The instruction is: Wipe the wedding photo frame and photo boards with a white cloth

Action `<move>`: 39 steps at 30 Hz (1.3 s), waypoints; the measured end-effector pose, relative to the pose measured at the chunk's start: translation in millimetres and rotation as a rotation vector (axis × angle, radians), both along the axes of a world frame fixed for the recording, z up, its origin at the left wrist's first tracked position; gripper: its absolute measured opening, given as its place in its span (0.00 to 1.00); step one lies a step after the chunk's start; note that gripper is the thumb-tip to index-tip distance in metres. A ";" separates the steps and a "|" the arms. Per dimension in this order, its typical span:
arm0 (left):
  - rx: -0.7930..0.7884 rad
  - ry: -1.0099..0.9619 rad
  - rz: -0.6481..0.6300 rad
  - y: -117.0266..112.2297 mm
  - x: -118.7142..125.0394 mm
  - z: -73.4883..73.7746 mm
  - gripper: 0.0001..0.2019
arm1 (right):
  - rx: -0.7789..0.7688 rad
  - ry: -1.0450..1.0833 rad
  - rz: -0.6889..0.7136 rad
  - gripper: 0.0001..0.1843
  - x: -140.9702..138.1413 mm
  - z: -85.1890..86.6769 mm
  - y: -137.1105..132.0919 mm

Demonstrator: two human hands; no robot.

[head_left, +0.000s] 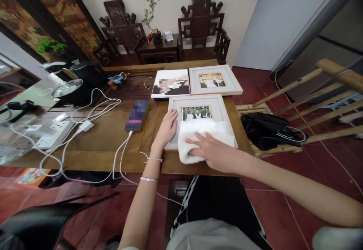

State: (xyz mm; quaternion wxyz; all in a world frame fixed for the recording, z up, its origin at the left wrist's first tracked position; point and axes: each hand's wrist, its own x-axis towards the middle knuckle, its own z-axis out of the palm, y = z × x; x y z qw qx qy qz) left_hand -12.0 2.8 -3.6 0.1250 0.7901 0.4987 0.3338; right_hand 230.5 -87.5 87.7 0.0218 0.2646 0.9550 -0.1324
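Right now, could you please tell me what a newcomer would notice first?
Probably the white cloth under the right hand, covering the lower part of a picture frame. The left hand rests on the frame's left edge. Then perhaps the white power strip, leftward on the table.

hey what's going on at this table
A person's right hand lies spread on a white cloth covering the lower part of a framed photo, while their left hand rests on its left edge. The frame lies flat on the wooden table. Beyond it lie another framed photo and a photo panel. A phone with a cable attached lies off to the left.
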 end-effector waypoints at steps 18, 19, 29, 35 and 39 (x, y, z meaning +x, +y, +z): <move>-0.030 -0.057 0.010 -0.4 1.8 -0.6 0.20 | 0.289 -0.104 -0.180 0.39 -21.3 -33.3 94.6; -0.030 -0.059 0.015 -0.3 2.3 -0.4 0.20 | 0.259 -0.119 -0.156 0.39 -19.1 -28.9 79.4; -0.086 -0.189 0.079 -8.6 9.1 11.8 0.24 | 0.150 -0.056 -0.005 0.33 -32.9 -6.7 15.6; -0.088 -0.261 0.055 -13.3 11.4 14.5 0.27 | 0.332 -0.028 -0.164 0.22 -63.3 -29.7 60.8; -0.090 -0.240 0.050 -13.4 10.4 13.7 0.27 | 0.403 -0.022 -0.257 0.20 -75.6 -28.4 104.5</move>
